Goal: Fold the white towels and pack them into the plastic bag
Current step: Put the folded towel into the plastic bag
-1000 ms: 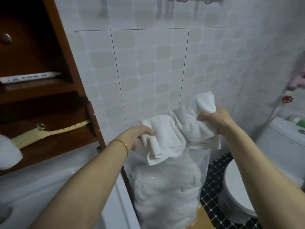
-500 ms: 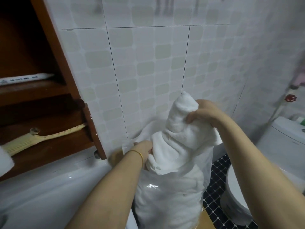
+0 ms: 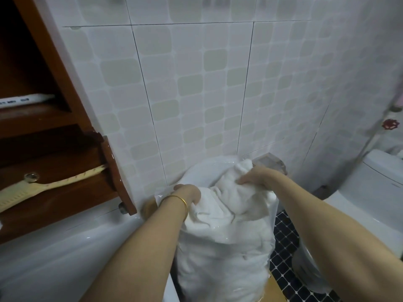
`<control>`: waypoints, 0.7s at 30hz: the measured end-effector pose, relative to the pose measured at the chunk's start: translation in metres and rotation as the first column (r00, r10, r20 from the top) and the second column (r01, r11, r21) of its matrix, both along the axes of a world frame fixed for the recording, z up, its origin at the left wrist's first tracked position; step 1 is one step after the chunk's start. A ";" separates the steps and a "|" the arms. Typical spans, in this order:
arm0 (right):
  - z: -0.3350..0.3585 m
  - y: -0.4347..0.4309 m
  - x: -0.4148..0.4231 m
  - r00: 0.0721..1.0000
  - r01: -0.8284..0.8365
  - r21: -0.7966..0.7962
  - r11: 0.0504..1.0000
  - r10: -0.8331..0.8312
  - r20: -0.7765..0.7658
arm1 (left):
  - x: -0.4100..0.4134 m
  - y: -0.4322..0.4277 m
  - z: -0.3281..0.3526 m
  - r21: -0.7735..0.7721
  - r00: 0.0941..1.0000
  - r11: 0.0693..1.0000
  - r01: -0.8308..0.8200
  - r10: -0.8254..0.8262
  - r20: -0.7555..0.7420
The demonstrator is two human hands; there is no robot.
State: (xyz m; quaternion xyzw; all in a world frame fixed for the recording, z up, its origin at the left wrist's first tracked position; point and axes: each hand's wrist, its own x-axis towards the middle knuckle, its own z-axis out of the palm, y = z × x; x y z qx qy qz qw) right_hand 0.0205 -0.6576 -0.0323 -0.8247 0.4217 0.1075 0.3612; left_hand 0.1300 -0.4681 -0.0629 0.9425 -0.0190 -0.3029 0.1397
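**A:** White towel [image 3: 229,205], head view: it sits bunched in the mouth of the clear plastic bag [image 3: 222,258], which stands on the floor between the white tub edge [image 3: 65,247] and the toilet [image 3: 370,192], against the tiled wall [image 3: 207,94]. Where are my hands?

**B:** Your left hand [image 3: 188,194], the one with the gold bangle [image 3: 182,202], is at the near-left lip of the bag, fingers [image 3: 195,198] curled closed on towel cloth. I cannot tell whether the bag's film is caught in that pinch too. Your right hand [image 3: 254,178] is on the towel's upper right corner, fingers closed on a raised fold of it.

**A:** So I judge the step is seating this towel on the ones already inside. How do I do it well?

**B:** I'd press down with flat palms rather than tugging corners, keeping the left side of the rim spread so the film doesn't fold in under the cloth. Push the high right corner down last.

**A:** And the towel's look?

**B:** Thick terry, plain white, rumpled on top rather than a crisp fold; the top part is still above the rim. Below it, the bag bulges with more white cloth showing through glossy film, nearly full by my reckoning. It will compress, but the thin film could split if forced.
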 end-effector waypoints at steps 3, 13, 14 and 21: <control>-0.016 -0.007 0.005 0.992 -0.019 0.008 1.000 0.020 -0.125 | -0.002 -0.003 -0.004 0.176 0.959 0.948 0.267 -0.280 0.054; -0.040 -0.009 -0.014 0.925 -0.101 -0.197 0.975 0.019 -0.379 | -0.021 0.005 0.010 0.392 0.847 0.758 0.521 -0.517 -0.127; -0.038 -0.008 -0.017 0.927 -0.086 -0.234 0.968 -0.008 -0.374 | -0.023 0.006 0.016 0.399 0.831 0.738 0.544 -0.538 -0.138; -0.010 -0.013 -0.026 0.845 -0.242 -0.345 0.907 0.022 -0.535 | -0.020 0.006 0.051 0.293 0.780 0.760 0.580 -0.416 -0.467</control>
